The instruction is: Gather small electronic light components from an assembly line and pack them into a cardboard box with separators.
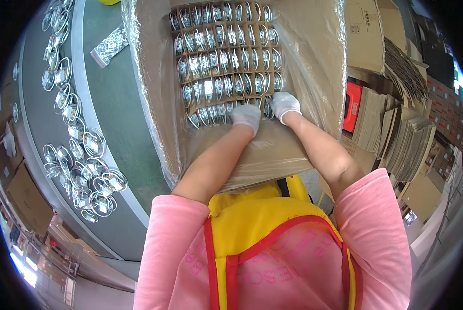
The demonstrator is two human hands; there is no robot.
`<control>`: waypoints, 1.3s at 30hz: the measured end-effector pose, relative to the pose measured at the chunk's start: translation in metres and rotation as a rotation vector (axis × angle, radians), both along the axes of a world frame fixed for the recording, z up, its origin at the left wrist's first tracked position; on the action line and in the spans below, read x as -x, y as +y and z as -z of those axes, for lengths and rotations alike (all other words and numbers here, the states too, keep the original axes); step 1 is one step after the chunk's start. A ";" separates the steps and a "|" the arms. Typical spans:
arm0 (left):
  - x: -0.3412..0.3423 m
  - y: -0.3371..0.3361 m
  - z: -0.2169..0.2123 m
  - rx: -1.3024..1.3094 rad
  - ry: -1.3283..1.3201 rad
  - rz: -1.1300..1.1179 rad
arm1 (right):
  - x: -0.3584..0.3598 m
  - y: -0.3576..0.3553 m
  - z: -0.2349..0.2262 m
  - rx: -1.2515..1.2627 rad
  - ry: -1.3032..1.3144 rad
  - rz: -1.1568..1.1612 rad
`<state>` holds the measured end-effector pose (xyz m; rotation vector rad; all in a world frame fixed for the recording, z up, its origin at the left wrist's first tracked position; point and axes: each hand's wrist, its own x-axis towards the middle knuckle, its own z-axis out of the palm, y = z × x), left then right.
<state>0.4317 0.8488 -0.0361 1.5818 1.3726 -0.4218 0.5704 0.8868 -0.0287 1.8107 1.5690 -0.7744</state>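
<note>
Both my hands, in white gloves, reach into the near row of a large cardboard box (314,67) lined with clear plastic. Brown dividers (226,47) split its inside into cells holding several small silver motor-like parts with looped white cables (208,88). My left hand (247,115) bends down over the near row, beside parts there. At that row's right end is my right hand (285,105), its fingers curled downward next to a silver part (268,109) between the hands. Both sets of fingers look closed, but the gloves and cell walls hide what they hold.
Left of the box runs a green-and-grey bench (115,113) with a loose pile of cabled parts (81,178) and a line of more behind it. A clear bag of small rings (110,46) lies near the box. Stacked flat cardboard (404,139) and a red case (351,106) stand right.
</note>
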 end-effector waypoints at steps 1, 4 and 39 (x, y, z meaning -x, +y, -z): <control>-0.003 0.000 -0.003 -0.043 -0.019 0.062 | 0.001 0.003 -0.003 -0.001 0.002 -0.008; -0.001 -0.011 0.020 -0.081 -0.108 0.138 | 0.014 -0.002 -0.009 0.071 0.045 -0.042; 0.163 -0.093 -0.154 -0.580 -0.035 -0.852 | 0.055 0.073 -0.139 -0.784 0.829 -0.250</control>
